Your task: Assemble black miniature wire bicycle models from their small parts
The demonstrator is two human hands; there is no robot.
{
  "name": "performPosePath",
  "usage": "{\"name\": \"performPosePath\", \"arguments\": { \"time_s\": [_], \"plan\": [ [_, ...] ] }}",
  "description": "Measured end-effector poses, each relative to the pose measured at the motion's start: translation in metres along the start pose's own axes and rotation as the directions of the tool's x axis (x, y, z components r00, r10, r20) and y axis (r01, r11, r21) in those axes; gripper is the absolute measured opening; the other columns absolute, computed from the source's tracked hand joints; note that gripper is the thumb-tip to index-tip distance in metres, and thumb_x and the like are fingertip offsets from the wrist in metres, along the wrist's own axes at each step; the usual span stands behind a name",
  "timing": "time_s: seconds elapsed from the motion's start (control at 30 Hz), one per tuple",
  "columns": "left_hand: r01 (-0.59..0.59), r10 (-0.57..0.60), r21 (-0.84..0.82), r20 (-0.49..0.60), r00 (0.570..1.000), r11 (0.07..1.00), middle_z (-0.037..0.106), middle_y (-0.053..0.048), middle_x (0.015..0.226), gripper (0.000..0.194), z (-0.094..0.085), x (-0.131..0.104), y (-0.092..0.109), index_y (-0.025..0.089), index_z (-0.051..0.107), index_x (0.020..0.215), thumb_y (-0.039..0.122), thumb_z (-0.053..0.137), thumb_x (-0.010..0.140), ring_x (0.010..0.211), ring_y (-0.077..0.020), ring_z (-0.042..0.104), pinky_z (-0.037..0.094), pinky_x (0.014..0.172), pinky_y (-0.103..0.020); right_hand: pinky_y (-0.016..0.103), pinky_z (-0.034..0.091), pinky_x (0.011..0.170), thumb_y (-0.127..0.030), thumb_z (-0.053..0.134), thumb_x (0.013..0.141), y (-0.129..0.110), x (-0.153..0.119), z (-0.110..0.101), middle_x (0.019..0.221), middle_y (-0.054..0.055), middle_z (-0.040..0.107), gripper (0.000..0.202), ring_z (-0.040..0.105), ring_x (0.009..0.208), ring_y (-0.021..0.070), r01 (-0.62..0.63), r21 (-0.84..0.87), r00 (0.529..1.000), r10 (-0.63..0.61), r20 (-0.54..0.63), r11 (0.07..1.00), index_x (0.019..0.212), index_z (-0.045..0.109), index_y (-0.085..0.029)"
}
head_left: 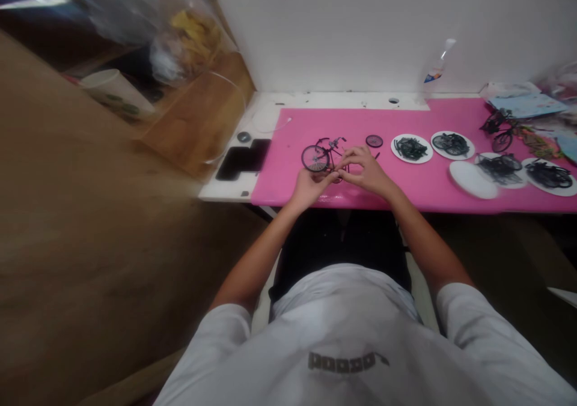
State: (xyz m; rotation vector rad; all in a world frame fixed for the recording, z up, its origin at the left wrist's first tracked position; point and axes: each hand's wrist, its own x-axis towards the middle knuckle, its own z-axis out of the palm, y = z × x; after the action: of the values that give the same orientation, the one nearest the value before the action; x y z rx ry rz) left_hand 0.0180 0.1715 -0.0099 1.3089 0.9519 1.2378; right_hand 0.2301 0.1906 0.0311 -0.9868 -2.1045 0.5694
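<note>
Both left hand (311, 188) and right hand (368, 172) pinched on small bicycle (329, 155) | above pink mat (295, 131), near edge | probably light, stiff, fragile — hold by frame, not spokes

A dark miniature bicycle (332, 152) — spoked wheel (315, 158) leftmost — is upright over pink sheeting (277, 181).

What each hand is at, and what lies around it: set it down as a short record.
Left hand: at the miniature bicycle, grip unclear
Right hand: fingertips meeting the left's, grip unclear
Loose wheel: on the pink sheet, beyond the right hand
White plates: to the right, several bearing dark parts
</note>
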Motion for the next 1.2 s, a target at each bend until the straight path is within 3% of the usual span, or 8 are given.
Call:
{"name": "performPosePath", "arguments": {
  "time_s": [0.2, 0.3, 0.47, 0.57, 0.7, 0.87, 1.0, 1.2],
  "plan": [
    [0.023, -0.023, -0.033, 0.007, 1.000, 0.999, 0.087, -0.015, 0.102, 0.064, -0.006, 0.007, -0.008, 0.013, 0.078, 0.112, 0.061, 0.097, 0.075, 0.091, -0.0299, 0.087, 0.070, 0.090, -0.041, 0.058, 0.045, 0.121, -0.053, 0.070, 0.104, 0.011, 0.004, -0.006, 0.115, 0.008, 0.072, 0.026, 0.061, 0.125, 0.0316, 0.011, -0.019, 0.992, -0.013, -0.122, 1.000, 0.105, 0.084, -0.031],
    [0.039, -0.041, -0.041, -0.033, 0.999, 0.998, 0.087, -0.015, 0.102, 0.064, -0.008, 0.010, -0.010, 0.013, 0.077, 0.109, 0.062, 0.098, 0.072, 0.088, -0.0288, 0.087, 0.070, 0.087, -0.040, 0.060, 0.043, 0.121, -0.044, 0.062, 0.108, 0.045, 0.005, -0.019, 0.118, 0.010, 0.074, 0.026, 0.061, 0.126, 0.0334, -0.085, -0.142, 0.978, 0.055, -0.202, 0.986, 0.111, 0.082, -0.028],
    [0.064, -0.065, -0.038, -0.050, 0.997, 0.997, 0.087, -0.014, 0.101, 0.063, -0.008, 0.011, -0.010, 0.014, 0.077, 0.106, 0.062, 0.097, 0.072, 0.090, -0.0287, 0.087, 0.069, 0.086, -0.039, 0.069, 0.039, 0.117, -0.024, 0.060, 0.104, 0.116, -0.008, -0.037, 0.130, 0.022, 0.072, 0.025, 0.051, 0.133, 0.0412, -0.286, -0.409, 0.955, 0.224, -0.193, 0.867, 0.114, 0.081, -0.016],
    [0.066, -0.068, -0.037, -0.043, 0.997, 0.997, 0.087, -0.014, 0.098, 0.061, -0.008, 0.010, -0.011, 0.014, 0.078, 0.106, 0.061, 0.097, 0.072, 0.088, -0.0282, 0.087, 0.069, 0.086, -0.039, 0.067, 0.037, 0.117, -0.022, 0.057, 0.106, 0.133, -0.016, -0.041, 0.125, 0.024, 0.073, 0.027, 0.049, 0.132, 0.0405, -0.312, -0.443, 0.950, 0.262, -0.172, 0.840, 0.106, 0.083, -0.013],
    [0.063, -0.065, -0.053, -0.044, 0.997, 0.997, 0.087, -0.014, 0.102, 0.059, -0.009, 0.012, -0.016, 0.014, 0.078, 0.106, 0.059, 0.097, 0.073, 0.089, -0.0283, 0.087, 0.069, 0.088, -0.040, 0.066, 0.040, 0.113, -0.019, 0.062, 0.100, 0.132, -0.017, -0.042, 0.125, 0.022, 0.073, 0.021, 0.049, 0.134, 0.0451, -0.350, -0.497, 0.937, 0.302, -0.178, 0.794, 0.101, 0.083, -0.016],
    [0.065, -0.067, -0.065, -0.037, 0.997, 0.996, 0.087, -0.012, 0.099, 0.058, -0.014, 0.014, -0.025, 0.013, 0.080, 0.112, 0.055, 0.096, 0.076, 0.088, -0.0262, 0.086, 0.069, 0.091, -0.039, 0.066, 0.043, 0.111, -0.019, 0.058, 0.099, 0.126, -0.015, -0.045, 0.121, 0.023, 0.075, 0.025, 0.054, 0.129, 0.0454, -0.377, -0.502, 0.926, 0.323, -0.196, 0.778, 0.109, 0.081, -0.015],
    [0.061, -0.062, -0.054, -0.034, 0.997, 0.997, 0.087, -0.013, 0.103, 0.056, -0.016, 0.013, -0.025, 0.012, 0.080, 0.115, 0.052, 0.095, 0.080, 0.088, -0.0246, 0.086, 0.068, 0.091, -0.037, 0.062, 0.047, 0.112, -0.023, 0.057, 0.101, 0.119, -0.010, -0.046, 0.117, 0.019, 0.078, 0.026, 0.062, 0.120, 0.0401, -0.386, -0.399, 0.921, 0.324, -0.216, 0.832, 0.114, 0.080, -0.019],
    [0.060, -0.064, -0.036, -0.100, 0.993, 0.998, 0.087, -0.015, 0.105, 0.058, -0.013, 0.012, -0.020, 0.012, 0.079, 0.112, 0.055, 0.095, 0.077, 0.088, -0.0259, 0.086, 0.069, 0.087, -0.038, 0.054, 0.052, 0.110, -0.036, 0.055, 0.107, 0.092, 0.003, -0.042, 0.117, 0.013, 0.079, 0.028, 0.067, 0.115, 0.0336, -0.244, -0.233, 0.929, 0.157, -0.336, 0.941, 0.114, 0.080, -0.025]
  ]
}}
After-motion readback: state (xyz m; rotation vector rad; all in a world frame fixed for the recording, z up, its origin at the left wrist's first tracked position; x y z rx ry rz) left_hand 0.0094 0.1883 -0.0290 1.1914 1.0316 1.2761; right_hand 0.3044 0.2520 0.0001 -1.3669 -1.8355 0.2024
